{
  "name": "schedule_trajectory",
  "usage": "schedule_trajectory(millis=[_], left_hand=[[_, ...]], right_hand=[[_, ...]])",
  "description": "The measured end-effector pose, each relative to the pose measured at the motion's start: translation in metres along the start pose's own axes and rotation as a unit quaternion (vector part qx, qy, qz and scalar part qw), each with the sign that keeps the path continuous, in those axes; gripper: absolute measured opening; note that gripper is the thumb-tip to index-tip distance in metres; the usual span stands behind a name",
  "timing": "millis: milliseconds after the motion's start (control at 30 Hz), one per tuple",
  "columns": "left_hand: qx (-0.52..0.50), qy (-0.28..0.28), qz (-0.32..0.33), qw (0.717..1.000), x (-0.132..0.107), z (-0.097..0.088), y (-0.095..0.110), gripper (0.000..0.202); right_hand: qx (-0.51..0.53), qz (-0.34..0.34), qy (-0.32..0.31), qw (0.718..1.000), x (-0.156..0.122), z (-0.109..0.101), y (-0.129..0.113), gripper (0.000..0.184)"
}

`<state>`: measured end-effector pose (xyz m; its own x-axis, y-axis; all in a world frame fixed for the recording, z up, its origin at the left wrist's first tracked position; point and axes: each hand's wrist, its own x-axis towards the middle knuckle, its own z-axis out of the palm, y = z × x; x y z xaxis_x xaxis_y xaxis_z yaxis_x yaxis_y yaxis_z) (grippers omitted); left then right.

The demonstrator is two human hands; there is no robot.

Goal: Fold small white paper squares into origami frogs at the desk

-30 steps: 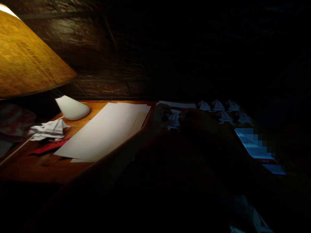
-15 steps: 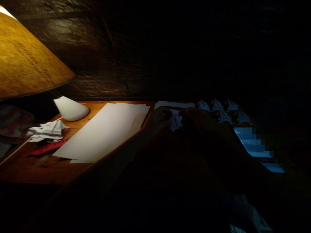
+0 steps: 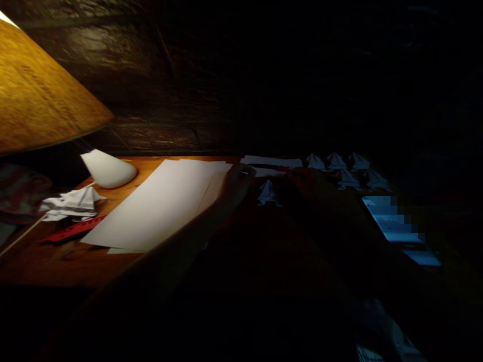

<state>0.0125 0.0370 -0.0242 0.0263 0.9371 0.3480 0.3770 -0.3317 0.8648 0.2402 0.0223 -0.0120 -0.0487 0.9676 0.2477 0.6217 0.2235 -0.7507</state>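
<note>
An origami frog (image 3: pixel 267 194) of white paper sits upright on the dark middle of the table, between my two hands. My left hand (image 3: pixel 240 177) is just to its upper left, fingers loosely bent and apart, holding nothing I can see. On the other side, my right hand (image 3: pixel 306 180) is in deep shadow, apart from the frog, with its fingers pointing left. Behind the frog lies a white paper sheet (image 3: pixel 294 163) with a dark strip across it that I cannot make out. Several similar origami frogs (image 3: pixel 347 179) stand in two rows beyond my right hand.
White paper sheets (image 3: pixel 151 206) lie left of my left forearm. Further left are a red ruler-like strip (image 3: pixel 71 231), a larger folded paper piece (image 3: pixel 73 203) and a lamp (image 3: pixel 111 170) with a yellow shade (image 3: pixel 49 95). A lit phone-like screen (image 3: pixel 392 221) lies at right.
Both hands have let go of the origami frog and moved apart, the left one leftward and the right one rightward. The frog now rests on the table.
</note>
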Motion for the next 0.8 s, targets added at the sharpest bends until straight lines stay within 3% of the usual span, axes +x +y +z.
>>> schedule_trajectory(millis=[167,467,600,667,800], left_hand=[[0.036,0.009,0.003,0.999,0.003,-0.002,-0.010,0.007],[0.078,-0.060,0.014,0.995,-0.006,-0.001,-0.005,0.007],[0.073,-0.099,0.017,0.992,-0.009,-0.001,-0.004,0.005],[0.063,-0.113,0.019,0.991,-0.009,0.000,-0.005,0.002],[0.030,-0.141,0.018,0.989,-0.010,0.002,-0.005,0.005]], right_hand=[[-0.031,0.007,0.003,1.000,0.002,0.002,0.007,0.028],[-0.049,0.026,-0.003,0.998,0.002,-0.003,0.006,0.021],[-0.072,0.026,-0.086,0.993,-0.004,-0.006,-0.001,0.034],[-0.070,0.012,-0.128,0.989,-0.005,-0.007,-0.002,0.030],[-0.037,0.003,-0.147,0.988,-0.004,-0.007,-0.001,0.014]])
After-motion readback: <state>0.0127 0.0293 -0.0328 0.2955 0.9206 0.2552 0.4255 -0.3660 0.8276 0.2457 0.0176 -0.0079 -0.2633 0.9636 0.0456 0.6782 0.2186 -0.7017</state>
